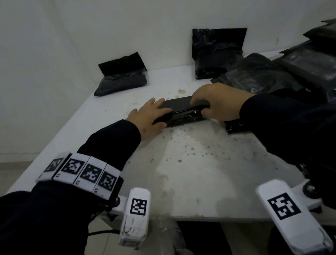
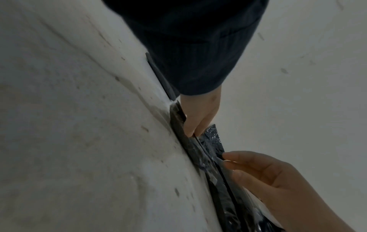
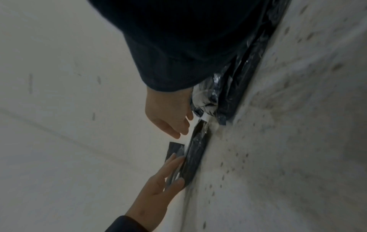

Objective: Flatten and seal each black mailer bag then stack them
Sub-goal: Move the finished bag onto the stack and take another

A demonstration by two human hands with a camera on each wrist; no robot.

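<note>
A black mailer bag lies flat in the middle of the white table. My left hand rests on its left end with straight fingers pressing down. My right hand arches over its right end, fingers on top and thumb at the near edge, pinching the folded flap. In the left wrist view the bag runs between my left hand and my right hand. The right wrist view shows my left hand flat on the bag, my right hand above it.
A filled black bag lies at the back left by the wall. Another one stands at the back middle. A loose pile of black bags covers the table's right side. The stained tabletop stretches toward me to its near edge.
</note>
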